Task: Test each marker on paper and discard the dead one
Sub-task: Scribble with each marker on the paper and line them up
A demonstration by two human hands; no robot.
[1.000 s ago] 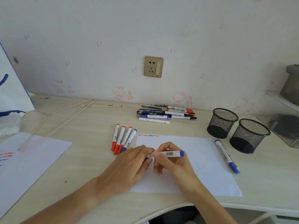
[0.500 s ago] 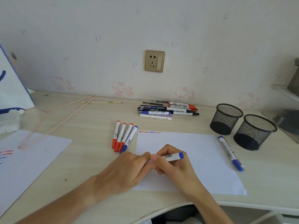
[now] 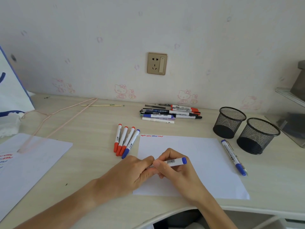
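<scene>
A white marker with a blue end (image 3: 175, 162) lies level above the white paper (image 3: 203, 156), gripped by both hands. My right hand (image 3: 175, 174) wraps its barrel; my left hand (image 3: 132, 172) closes on its left end, which is hidden under the fingers. Red and blue squiggles (image 3: 151, 136) mark the paper's top left corner. Three red-capped markers and one blue-capped marker (image 3: 125, 141) lie in a row just left of the paper. A blue marker (image 3: 233, 157) lies along the paper's right edge. A pile of several markers and pens (image 3: 170, 113) sits near the wall.
Two black mesh cups (image 3: 229, 122) (image 3: 258, 135) stand at the right. A second sheet with squiggles (image 3: 24, 162) lies at the left under a pink wire hanger (image 3: 54, 119). A white bag (image 3: 11, 96) stands far left. The desk's curved front edge (image 3: 247, 210) runs below the paper.
The hands stay together on the blue-ended marker and hardly move; the view has shifted slightly. The marker's left end remains covered by my left fingers.
</scene>
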